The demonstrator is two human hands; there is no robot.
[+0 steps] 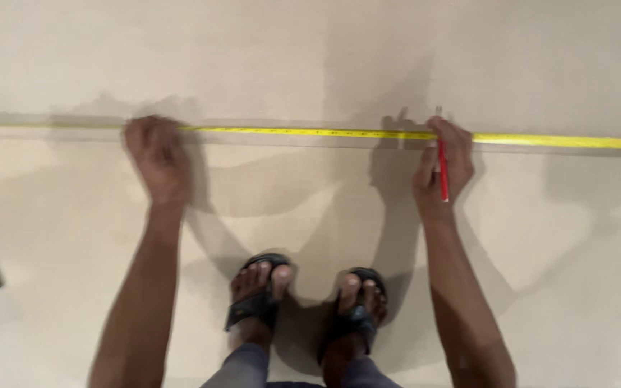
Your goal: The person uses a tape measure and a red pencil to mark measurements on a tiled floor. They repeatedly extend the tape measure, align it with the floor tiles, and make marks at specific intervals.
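**Both hands on the tape measure at floor level**

Arms extend straight down. The left hand (156,159), at 10 o'clock, presses fingers closed onto the yellow tape measure (310,132) lying across the floor (310,50). The right hand (445,169), at 2 o'clock, grips a red pencil (443,176) against the tape.

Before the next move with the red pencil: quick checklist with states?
1. Yellow metal tape measure lies flat and straight across the pale beige floor: ok.
2. Left hand presses down on the tape: ok.
3. Right hand rests on the tape and grips the thin red pencil: ok.
4. Pencil tip sits at the tape's far edge: ok, but exact contact with the floor cannot tell.
5. Reading under the pencil is legible: cannot tell, the picture is blurred.
6. Feet in black sandals stand apart from the tape: ok.
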